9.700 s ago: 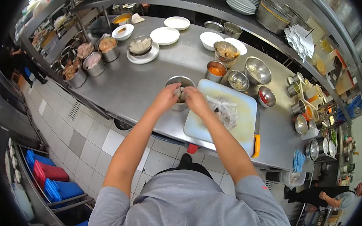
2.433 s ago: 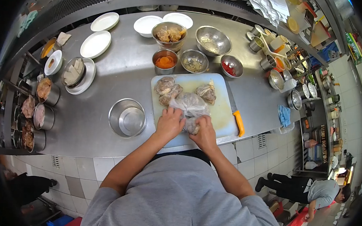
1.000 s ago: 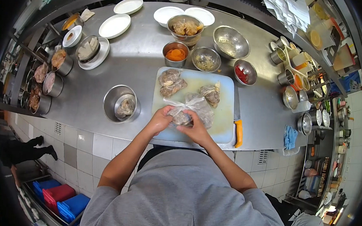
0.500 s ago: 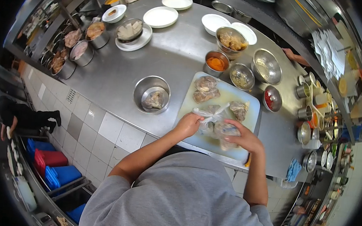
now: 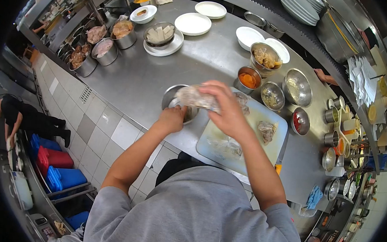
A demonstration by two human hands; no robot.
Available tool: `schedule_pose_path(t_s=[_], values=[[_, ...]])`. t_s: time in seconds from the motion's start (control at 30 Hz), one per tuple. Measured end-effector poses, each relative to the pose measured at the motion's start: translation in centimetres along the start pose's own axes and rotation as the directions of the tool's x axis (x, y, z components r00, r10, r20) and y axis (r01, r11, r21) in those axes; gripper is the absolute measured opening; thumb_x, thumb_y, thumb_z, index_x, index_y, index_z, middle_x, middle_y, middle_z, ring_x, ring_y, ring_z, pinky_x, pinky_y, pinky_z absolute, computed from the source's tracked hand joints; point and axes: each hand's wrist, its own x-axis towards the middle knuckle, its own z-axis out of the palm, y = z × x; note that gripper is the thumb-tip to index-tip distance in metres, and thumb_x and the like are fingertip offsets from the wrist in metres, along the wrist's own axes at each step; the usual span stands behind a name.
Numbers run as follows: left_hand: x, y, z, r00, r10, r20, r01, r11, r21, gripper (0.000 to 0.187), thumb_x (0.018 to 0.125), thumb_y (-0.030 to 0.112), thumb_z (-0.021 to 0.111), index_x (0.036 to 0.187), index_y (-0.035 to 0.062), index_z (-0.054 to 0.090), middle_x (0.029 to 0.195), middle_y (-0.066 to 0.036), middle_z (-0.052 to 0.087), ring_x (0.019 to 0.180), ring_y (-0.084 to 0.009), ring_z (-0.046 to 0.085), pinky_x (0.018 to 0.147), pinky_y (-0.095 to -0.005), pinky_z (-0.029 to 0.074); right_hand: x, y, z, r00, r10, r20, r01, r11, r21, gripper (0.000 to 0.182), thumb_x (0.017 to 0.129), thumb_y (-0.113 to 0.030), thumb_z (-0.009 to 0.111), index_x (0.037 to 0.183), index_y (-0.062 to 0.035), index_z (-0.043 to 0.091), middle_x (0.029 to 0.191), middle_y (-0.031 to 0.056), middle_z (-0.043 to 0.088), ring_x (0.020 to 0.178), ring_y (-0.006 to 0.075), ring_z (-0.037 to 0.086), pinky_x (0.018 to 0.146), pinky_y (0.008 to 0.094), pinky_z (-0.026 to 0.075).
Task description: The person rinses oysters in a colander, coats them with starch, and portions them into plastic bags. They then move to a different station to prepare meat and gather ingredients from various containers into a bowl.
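Note:
A clear plastic bag with pale brown contents [image 5: 198, 98] is tilted over the metal pot [image 5: 170, 94]. My right hand [image 5: 227, 107] wraps round the bag's right end. Just below the bag's left end, my left hand [image 5: 172, 119] is closed at the pot's front rim, seemingly pinching the bag's mouth; its fingertips are partly hidden. The pot's inside is mostly covered by the bag and hands. On the white cutting board [image 5: 210, 131] lie a bagged portion [image 5: 267, 131], another piece [image 5: 242, 102] partly behind my right arm, and crumpled clear plastic [image 5: 225, 145].
Behind the board stand bowls of orange slices [image 5: 248, 80], yellowish food [image 5: 266, 58] and red pieces [image 5: 300, 121]. White plates [image 5: 192, 24] sit at the back. Another person's hand [image 5: 324, 77] rests at the counter's far right edge. A person in black [image 5: 34, 115] stands at left.
Both hands have moved left from the board to the pot, carrying the bag, which is now raised and tilted. The view has shifted slightly.

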Motion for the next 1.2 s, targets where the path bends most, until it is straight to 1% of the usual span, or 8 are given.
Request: schedule_pose_path(t_s=[0.13,0.23,0.47,0.67,0.87,1.0,1.13,1.2], values=[[-0.4,0.6,1.0,0.992,0.05,-0.118,-0.045,0.998,0.045,0.047,0.08,0.009,0.06,0.127,0.0041,0.055,0.103,-0.018,0.067,0.087,-0.0328,0.07,0.079,-0.0423,0.055,1.7,5.9,7.7,0.993,0.007,0.115,-0.002,0.999,-0.045,0.055,0.071,0.007,0.062,0.123,-0.0107,0.06,0.138,0.0122,0.05,0.129,0.0346,0.046,0.111,0.0425,0.036],[-1.4,0.9,1.4,0.98,0.06,-0.191,-0.06,0.998,0.006,0.051,0.078,0.023,0.07,0.123,0.0033,0.058,0.103,-0.018,0.067,0.089,-0.033,0.069,0.081,-0.0425,0.054,0.7,9.2,10.6,0.961,0.1,0.26,0.074,0.808,-0.585,0.046,0.074,0.006,0.06,0.117,-0.0096,0.065,0.14,0.0126,0.05,0.13,0.0352,0.046,0.11,0.0423,0.036],[-0.6,-0.9,-1.5,0.917,0.041,-0.398,-0.193,0.916,-0.352,0.085,0.071,0.053,0.078,0.132,-0.0002,0.055,0.14,-0.032,0.044,0.127,-0.046,0.047,0.105,-0.0473,0.042,-1.8,8.4,7.4,0.964,0.25,-0.094,-0.262,0.955,-0.137,0.034,0.083,0.001,0.061,0.115,-0.0086,0.066,0.117,0.0109,0.061,0.104,0.0275,0.06,0.088,0.0378,0.049],[3.7,-1.0,0.6,0.991,0.116,-0.073,-0.123,0.987,-0.1,0.102,0.086,0.077,0.042,0.137,-0.0121,0.044,0.151,-0.031,0.032,0.142,-0.0452,0.029,0.118,-0.0455,0.024,-12.2,6.5,0.1,0.725,0.67,-0.156,-0.596,0.725,0.345,0.023,0.09,-0.009,0.064,0.113,-0.0044,0.064,0.084,0.0058,0.067,0.071,0.0183,0.063,0.07,0.0288,0.05],[2.9,6.1,-9.8,0.939,0.183,0.292,-0.124,0.97,-0.209,0.077,0.083,0.053,0.068,0.134,-0.0029,0.053,0.146,-0.031,0.039,0.14,-0.0401,0.035,0.114,-0.0421,0.033,-22.2,4.2,0.8,0.792,0.577,0.2,-0.528,0.812,-0.249,0.03,0.088,-0.006,0.059,0.117,-0.002,0.061,0.112,0.0174,0.067,0.104,0.035,0.063,0.092,0.0395,0.05],[3.0,13.2,-2.9,0.732,0.631,-0.256,-0.681,0.669,-0.297,0.068,0.082,0.026,0.073,0.139,0.0009,0.046,0.144,-0.024,0.044,0.123,-0.044,0.051,0.101,-0.0435,0.046,-20.9,4.7,1.6,0.852,0.523,0.006,-0.509,0.832,-0.223,0.039,0.082,0.0,0.059,0.121,-0.0011,0.06,0.13,0.0204,0.055,0.123,0.0392,0.05,0.104,0.0432,0.042],[5.3,18.3,0.5,0.813,0.514,-0.273,-0.575,0.782,-0.24,0.065,0.08,0.008,0.066,0.14,0.003,0.042,0.144,-0.023,0.042,0.12,-0.0442,0.051,0.098,-0.0457,0.047,-21.4,5.3,-0.5,0.797,0.538,-0.273,-0.603,0.692,-0.396,0.043,0.079,-0.004,0.066,0.119,0.0042,0.056,0.126,0.0228,0.054,0.118,0.041,0.051,0.102,0.0451,0.043],[6.5,19.2,1.2,0.845,0.457,-0.279,-0.531,0.779,-0.333,0.058,0.077,-0.001,0.06,0.134,0.0047,0.046,0.144,-0.025,0.04,0.122,-0.0459,0.048,0.097,-0.0485,0.047,-21.8,6.2,-0.9,0.558,0.812,-0.169,-0.777,0.441,-0.449,0.053,0.078,-0.019,0.076,0.123,0.0024,0.057,0.132,0.0245,0.053,0.125,0.0392,0.049,0.104,0.0449,0.042]])
